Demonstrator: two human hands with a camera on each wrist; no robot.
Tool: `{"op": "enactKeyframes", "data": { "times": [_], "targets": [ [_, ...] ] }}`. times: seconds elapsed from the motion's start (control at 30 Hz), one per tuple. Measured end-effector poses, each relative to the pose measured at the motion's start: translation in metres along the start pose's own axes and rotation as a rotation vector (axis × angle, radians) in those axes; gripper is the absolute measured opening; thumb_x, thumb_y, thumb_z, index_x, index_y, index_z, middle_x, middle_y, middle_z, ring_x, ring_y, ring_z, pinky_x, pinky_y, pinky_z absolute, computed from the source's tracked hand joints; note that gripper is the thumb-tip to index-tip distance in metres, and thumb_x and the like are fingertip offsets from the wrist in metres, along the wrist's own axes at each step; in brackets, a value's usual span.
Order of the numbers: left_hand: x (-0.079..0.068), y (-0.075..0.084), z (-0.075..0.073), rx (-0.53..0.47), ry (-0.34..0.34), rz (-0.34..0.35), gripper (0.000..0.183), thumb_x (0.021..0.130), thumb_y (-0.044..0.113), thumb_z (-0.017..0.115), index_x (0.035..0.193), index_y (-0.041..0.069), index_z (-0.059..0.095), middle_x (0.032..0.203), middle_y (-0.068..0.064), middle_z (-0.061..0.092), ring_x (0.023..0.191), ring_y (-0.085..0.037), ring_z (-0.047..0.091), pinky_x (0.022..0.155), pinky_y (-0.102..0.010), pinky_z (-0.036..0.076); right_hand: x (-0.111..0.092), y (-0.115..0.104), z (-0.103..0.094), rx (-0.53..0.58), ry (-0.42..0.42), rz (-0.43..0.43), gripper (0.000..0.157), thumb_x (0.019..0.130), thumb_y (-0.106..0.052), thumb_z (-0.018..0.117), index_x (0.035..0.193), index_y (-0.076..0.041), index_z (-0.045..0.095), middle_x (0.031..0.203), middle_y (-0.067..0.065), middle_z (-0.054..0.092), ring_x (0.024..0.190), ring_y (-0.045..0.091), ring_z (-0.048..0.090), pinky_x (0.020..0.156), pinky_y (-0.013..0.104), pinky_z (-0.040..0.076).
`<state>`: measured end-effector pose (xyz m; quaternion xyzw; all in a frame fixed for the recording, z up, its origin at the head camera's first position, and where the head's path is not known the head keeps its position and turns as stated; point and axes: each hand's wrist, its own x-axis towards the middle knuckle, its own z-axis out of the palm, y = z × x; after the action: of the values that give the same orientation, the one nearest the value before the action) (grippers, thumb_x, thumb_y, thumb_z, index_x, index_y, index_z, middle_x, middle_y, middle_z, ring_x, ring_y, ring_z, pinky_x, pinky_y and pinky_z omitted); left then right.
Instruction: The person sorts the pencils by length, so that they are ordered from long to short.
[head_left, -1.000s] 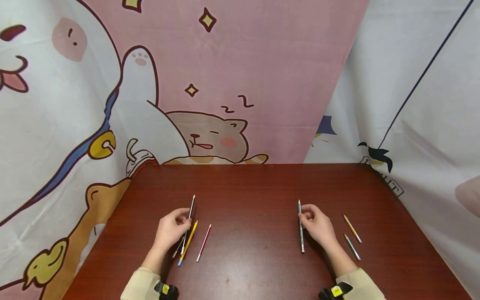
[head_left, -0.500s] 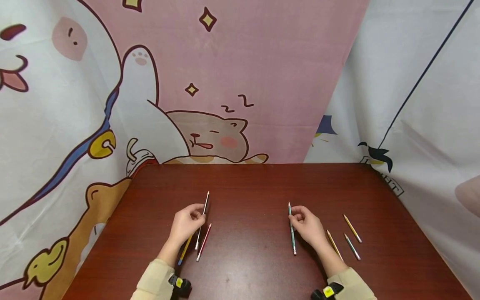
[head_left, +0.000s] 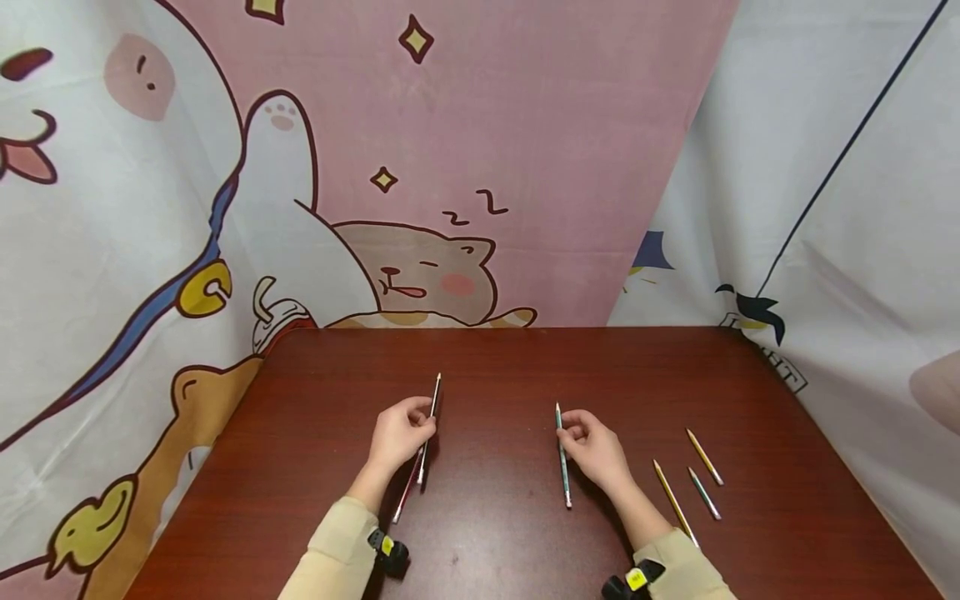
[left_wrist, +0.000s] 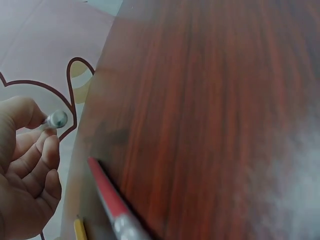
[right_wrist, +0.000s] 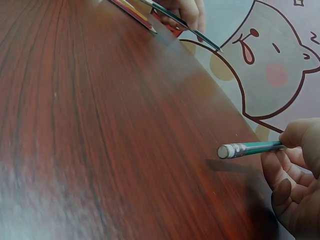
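Note:
My left hand (head_left: 401, 433) pinches a dark pencil (head_left: 423, 467) between thumb and fingers, its point directed to the far side of the table. Just under this hand lies a red pencil (head_left: 403, 500), partly covered by it in the head view. A yellow pencil (left_wrist: 80, 229) shows in the left wrist view; my left arm hides it from the head camera. My right hand (head_left: 596, 446) pinches a teal pencil (head_left: 564, 471), also pointing away. In the right wrist view its white eraser end (right_wrist: 225, 151) hovers over the table with a shadow below.
To the right of my right arm lie a long yellow pencil (head_left: 673, 500), a shorter yellow pencil (head_left: 705, 457) and a green pencil (head_left: 703, 493). The brown wooden table (head_left: 495, 533) ends at a cartoon-printed cloth (head_left: 570, 167) behind.
Both hands have moved inward with their pencils, the left rightward and slightly away, the right leftward. The left hand now covers part of the red pencil; the long yellow pencil at right has come into view.

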<state>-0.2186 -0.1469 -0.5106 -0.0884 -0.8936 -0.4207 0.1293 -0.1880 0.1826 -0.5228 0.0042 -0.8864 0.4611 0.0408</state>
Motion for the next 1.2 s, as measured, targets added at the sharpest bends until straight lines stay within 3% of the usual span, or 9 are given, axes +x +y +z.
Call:
{"op": "enactKeyframes", "data": {
  "times": [0.23, 0.4, 0.6, 1.2],
  "targets": [
    [0.009, 0.005, 0.007, -0.005, -0.016, -0.03, 0.03, 0.078, 0.006, 0.07, 0.108, 0.004, 0.073, 0.069, 0.005, 0.062, 0.053, -0.005, 0.053, 0.054, -0.025, 0.046, 0.002, -0.007, 0.011, 0.034, -0.01, -0.006, 0.024, 0.09, -0.01, 0.07, 0.113, -0.004, 0.065, 0.078, -0.002, 0.066, 0.063, 0.011, 0.064, 0.061, 0.028, 0.049],
    [0.018, 0.006, 0.011, 0.037, -0.024, -0.041, 0.031, 0.077, 0.009, 0.071, 0.108, 0.005, 0.073, 0.068, 0.007, 0.061, 0.063, -0.007, 0.054, 0.064, -0.028, 0.045, 0.002, -0.011, 0.017, 0.045, -0.013, -0.016, 0.023, 0.089, -0.009, 0.07, 0.111, -0.004, 0.065, 0.077, -0.003, 0.065, 0.062, 0.011, 0.063, 0.061, 0.028, 0.049],
    [0.027, 0.003, 0.013, 0.047, -0.023, -0.046, 0.032, 0.076, 0.007, 0.07, 0.108, 0.003, 0.073, 0.068, 0.006, 0.062, 0.064, -0.01, 0.056, 0.063, -0.031, 0.047, 0.005, -0.015, 0.023, 0.038, 0.0, -0.03, 0.022, 0.088, -0.01, 0.071, 0.109, -0.005, 0.066, 0.075, -0.004, 0.065, 0.061, 0.009, 0.062, 0.061, 0.027, 0.049],
    [0.041, -0.01, 0.028, 0.082, 0.03, -0.178, 0.028, 0.08, 0.016, 0.071, 0.107, 0.01, 0.075, 0.074, 0.003, 0.067, 0.069, -0.014, 0.06, 0.065, -0.034, 0.048, 0.013, -0.02, 0.042, 0.062, -0.004, -0.064, 0.019, 0.088, -0.01, 0.072, 0.106, -0.006, 0.066, 0.074, -0.004, 0.064, 0.061, 0.008, 0.06, 0.061, 0.027, 0.048]
  ]
}}
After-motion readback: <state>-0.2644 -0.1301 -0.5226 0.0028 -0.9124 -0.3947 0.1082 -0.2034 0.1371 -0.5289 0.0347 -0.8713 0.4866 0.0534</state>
